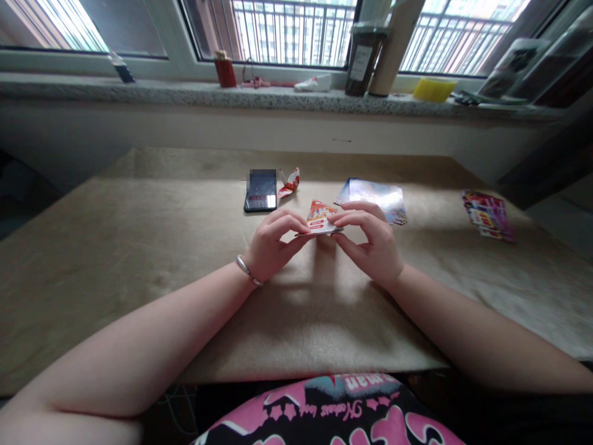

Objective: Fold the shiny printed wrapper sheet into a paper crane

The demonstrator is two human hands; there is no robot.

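Between my two hands is a folded piece of orange, red and white printed paper point(319, 216), raised a little above the table. My left hand point(275, 240) pinches its left lower corner between thumb and fingers; a silver bracelet point(249, 271) circles that wrist. At the right corner, my right hand point(370, 238) grips the paper, thumb below and fingers on top. Just beyond lies a folded red and white paper piece point(290, 183), with a black phone point(260, 191) to its left. Shiny bluish printed sheets point(377, 193) lie behind my right hand.
Purple and red printed papers point(488, 213) lie on the right of the table point(139, 259). Along the stone windowsill point(176, 94) stand a red lighter-like object point(225, 69), a dark lidded jar point(365, 60) and a yellow block point(434, 89).
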